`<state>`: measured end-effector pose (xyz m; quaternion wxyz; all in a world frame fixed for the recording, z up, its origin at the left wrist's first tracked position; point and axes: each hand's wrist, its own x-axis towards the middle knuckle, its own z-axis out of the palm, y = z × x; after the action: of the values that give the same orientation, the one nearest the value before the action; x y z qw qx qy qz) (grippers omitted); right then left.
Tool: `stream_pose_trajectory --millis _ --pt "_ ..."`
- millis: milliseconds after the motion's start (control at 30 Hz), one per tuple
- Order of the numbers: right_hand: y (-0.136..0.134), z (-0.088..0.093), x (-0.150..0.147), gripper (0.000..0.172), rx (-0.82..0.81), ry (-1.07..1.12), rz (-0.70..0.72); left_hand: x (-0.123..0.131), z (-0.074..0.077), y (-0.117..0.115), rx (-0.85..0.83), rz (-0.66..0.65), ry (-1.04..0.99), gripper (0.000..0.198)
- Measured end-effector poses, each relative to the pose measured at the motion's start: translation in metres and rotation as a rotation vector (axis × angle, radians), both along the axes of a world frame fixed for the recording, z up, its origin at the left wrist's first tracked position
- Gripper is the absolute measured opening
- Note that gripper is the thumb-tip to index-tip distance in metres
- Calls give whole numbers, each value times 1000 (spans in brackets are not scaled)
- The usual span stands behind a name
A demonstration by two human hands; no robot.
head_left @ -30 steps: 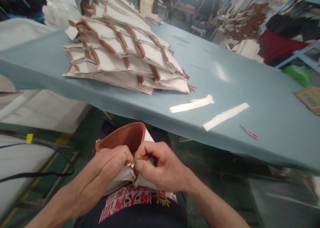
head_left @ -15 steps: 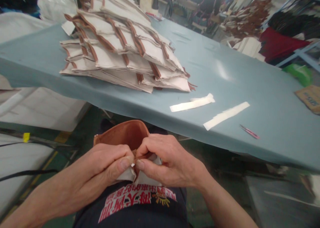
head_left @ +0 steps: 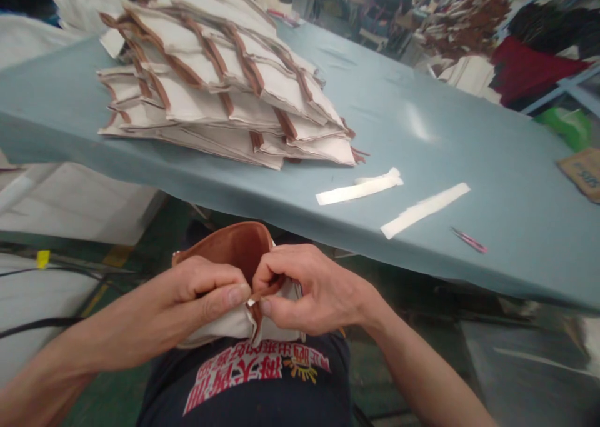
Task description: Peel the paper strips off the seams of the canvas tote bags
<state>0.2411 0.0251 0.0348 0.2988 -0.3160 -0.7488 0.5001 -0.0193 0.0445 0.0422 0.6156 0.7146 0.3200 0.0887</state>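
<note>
1. The table (head_left: 510, 183) is stretching across the view under a smooth blue-grey cover, which is catching a patch of glare.
2. The stack (head_left: 197, 95) is resting on the table's left part: flat, off-white pieces, apparently of cloth, are lying in uneven, fanned layers, with reddish-brown bands running along their edges.
3. The piece (head_left: 232, 246) is sitting in the person's lap, just in front of the dark shirt (head_left: 281, 399) and below the table's near edge. It is gaping open at the top, its curved brown inside looking soft and leathery, its pale outside creasing below the hands.
4. The right hand (head_left: 321, 289) is pinching the near rim between thumb and index finger, the other fingers curling in.
5. The left hand (head_left: 192, 299) is pressing thumb and fingers together on the same rim, its tips nearly meeting the right hand's. The step in hand seems to be working this edge with both hands; the next move is probably calling for a firm, even pinch on either side.
6. Two strips (head_left: 426, 210), thin, flat and off-white, are lying apart near the table's front edge.
7. A slim pink tool (head_left: 470, 240) is lying to their right.
</note>
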Motion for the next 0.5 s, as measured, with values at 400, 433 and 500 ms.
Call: stream_pose_trajectory --millis 400,433,500 --pt "14 10 2 10 -2 -163 10 0 -3 14 278 33 61 45" --pt "17 12 1 10 -9 -166 21 1 -2 17 239 41 44 45" --pt "24 15 -1 10 22 -174 42 3 3 22 100 40 24 43"
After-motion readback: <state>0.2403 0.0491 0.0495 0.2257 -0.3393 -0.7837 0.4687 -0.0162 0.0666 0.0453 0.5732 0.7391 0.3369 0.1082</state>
